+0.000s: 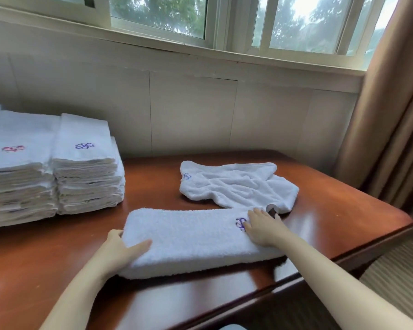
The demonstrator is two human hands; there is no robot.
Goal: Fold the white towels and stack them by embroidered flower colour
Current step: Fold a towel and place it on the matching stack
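A white towel point(191, 239), folded into a long strip with a purple flower near its right end, lies across the wooden table point(332, 210) in front of me. My left hand point(119, 248) grips its left end, thumb on top. My right hand point(262, 227) lies flat on its right end, fingers straight, beside the flower. Behind it a crumpled white towel point(236, 184) with a purple flower lies unfolded. At the left stand two stacks of folded towels: the purple-flower stack point(86, 167) and the red-flower stack point(17, 172).
The table's right edge and front edge drop to a carpeted floor point(396, 275). A brown curtain point(389, 115) hangs at the right. A white panelled wall and window sill point(177, 48) run behind the table.
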